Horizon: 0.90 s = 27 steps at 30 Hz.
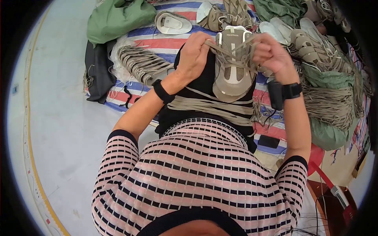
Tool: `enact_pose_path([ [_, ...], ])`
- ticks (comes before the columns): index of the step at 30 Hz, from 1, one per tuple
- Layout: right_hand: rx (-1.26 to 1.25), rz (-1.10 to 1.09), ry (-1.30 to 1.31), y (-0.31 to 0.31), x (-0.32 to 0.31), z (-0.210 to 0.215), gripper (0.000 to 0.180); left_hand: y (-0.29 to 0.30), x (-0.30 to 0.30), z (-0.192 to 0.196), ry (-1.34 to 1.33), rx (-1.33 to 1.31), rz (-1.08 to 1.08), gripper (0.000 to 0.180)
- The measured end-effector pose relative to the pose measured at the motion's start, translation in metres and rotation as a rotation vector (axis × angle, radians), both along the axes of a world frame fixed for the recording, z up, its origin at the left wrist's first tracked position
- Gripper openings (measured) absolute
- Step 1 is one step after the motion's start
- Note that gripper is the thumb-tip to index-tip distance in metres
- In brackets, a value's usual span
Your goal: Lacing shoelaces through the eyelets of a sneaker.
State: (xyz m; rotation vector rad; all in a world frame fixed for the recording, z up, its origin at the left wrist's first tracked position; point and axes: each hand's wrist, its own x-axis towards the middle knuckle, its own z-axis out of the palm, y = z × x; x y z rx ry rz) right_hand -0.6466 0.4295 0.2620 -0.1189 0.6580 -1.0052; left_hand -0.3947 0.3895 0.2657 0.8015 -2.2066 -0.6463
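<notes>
A taupe-and-white sneaker [235, 84] rests on my lap, toe toward me, its tongue pointing away. My left hand [194, 55] is closed on a flat taupe shoelace [215, 46] and draws it out to the left of the shoe. On the other side my right hand [271, 55], fingers curled, grips the lace's other side near the top eyelets. The lace crosses over the tongue between both hands. More loose taupe laces [212, 105] lie across my black-clothed thighs, just below the toe.
A striped sheet [157, 39] lies under everything. Bundled laces [141, 63] sit left; another heap of laces [328, 104] lies on green cloth at right. Unfinished shoe uppers [315, 47], a pale shoe [173, 23] and a green bag [118, 19] are farther back. A black phone-like slab [268, 141] lies right.
</notes>
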Motion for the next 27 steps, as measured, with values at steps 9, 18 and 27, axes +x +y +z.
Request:
enact_pose_path([
  [9, -0.114, -0.388, -0.297, 0.003, -0.1, 0.005, 0.023, 0.011, -0.015, -0.012, 0.032, 0.132, -0.175, 0.005],
  [18, -0.087, -0.744, 0.204, -0.006, -0.143, 0.023, 0.028, -0.001, -0.013, -0.011, -0.113, 0.15, -0.324, 0.034],
  [27, -0.11, -0.194, 1.132, 0.037, -0.078, -0.058, 0.021, -0.011, -0.039, -0.007, -0.268, 0.001, -0.211, 0.025],
])
